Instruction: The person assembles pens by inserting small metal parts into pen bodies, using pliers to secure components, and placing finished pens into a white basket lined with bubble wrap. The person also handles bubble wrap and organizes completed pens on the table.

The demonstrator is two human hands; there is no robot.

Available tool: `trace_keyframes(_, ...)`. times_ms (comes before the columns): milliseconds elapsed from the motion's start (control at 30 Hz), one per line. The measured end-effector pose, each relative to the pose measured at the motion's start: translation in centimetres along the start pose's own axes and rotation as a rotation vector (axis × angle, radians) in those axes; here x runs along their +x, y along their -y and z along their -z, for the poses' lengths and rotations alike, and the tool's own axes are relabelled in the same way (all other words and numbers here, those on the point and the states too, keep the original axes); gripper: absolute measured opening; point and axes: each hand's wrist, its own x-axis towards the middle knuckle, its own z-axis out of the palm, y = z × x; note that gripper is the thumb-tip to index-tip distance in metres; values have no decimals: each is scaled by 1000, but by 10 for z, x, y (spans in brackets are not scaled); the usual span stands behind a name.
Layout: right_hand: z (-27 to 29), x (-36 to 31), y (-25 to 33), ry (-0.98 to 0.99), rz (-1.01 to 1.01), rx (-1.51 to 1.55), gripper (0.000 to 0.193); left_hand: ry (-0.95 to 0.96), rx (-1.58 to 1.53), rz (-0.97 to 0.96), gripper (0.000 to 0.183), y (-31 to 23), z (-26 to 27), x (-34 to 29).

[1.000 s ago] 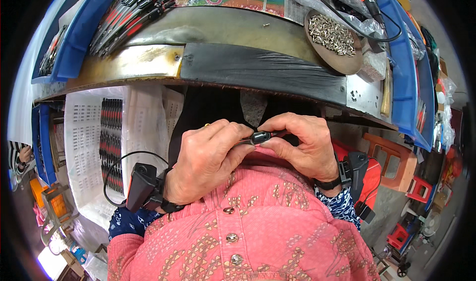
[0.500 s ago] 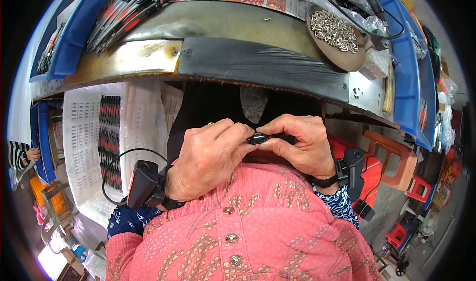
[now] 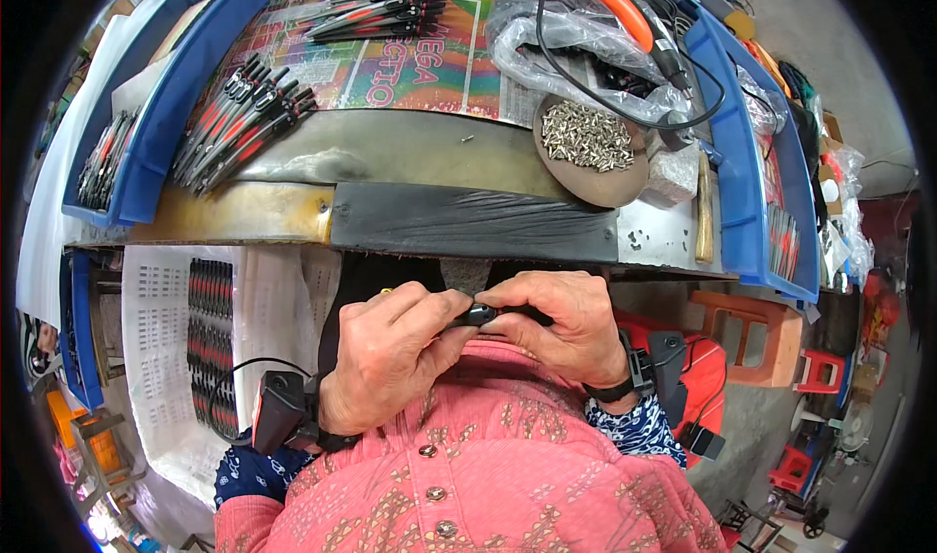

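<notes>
My left hand (image 3: 390,348) and right hand (image 3: 564,327) meet in front of my pink shirt, just below the table edge. Between them is a black pen (image 3: 479,315), with only a short glossy stretch showing. Thumb and fingertips of the left hand close on one end. The right hand pinches the other end, and its fingers hide part of the barrel. Beyond the hands, a bundle of black and red pens (image 3: 239,128) lies on the table at left. A second bundle of pens (image 3: 381,14) lies farther back.
A white basket (image 3: 268,309) with rows of pens (image 3: 210,338) stands left under the table. On the table are a brown dish (image 3: 610,192) of small metal pieces (image 3: 586,135), an orange-handled corded tool (image 3: 615,8) and a wooden handle (image 3: 704,211). Blue bins (image 3: 161,128) flank both sides.
The view has tilted up, so more tabletop shows and the table edge sits lower. Both hands keep their pinch on the pen, and its angle has shifted slightly.
</notes>
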Motion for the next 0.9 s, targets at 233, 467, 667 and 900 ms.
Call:
trace_keyframes(233, 11, 13, 15, -19, 23, -89, 24, -37, 7, -39, 28, 0, 4, 11)
trace_keyframes(467, 26, 52, 9, -208, 188, -532, 16, -50, 36, 33, 30, 1, 16, 16)
trace_keyframes(667, 17, 91, -16, -155, 293, -877, 9, -51, 47, 115, 29, 4, 26, 14)
trace_keyframes(900, 11, 111, -24, -17, 324, -1072, 3, -83, 57, 143, 29, 11, 32, 11)
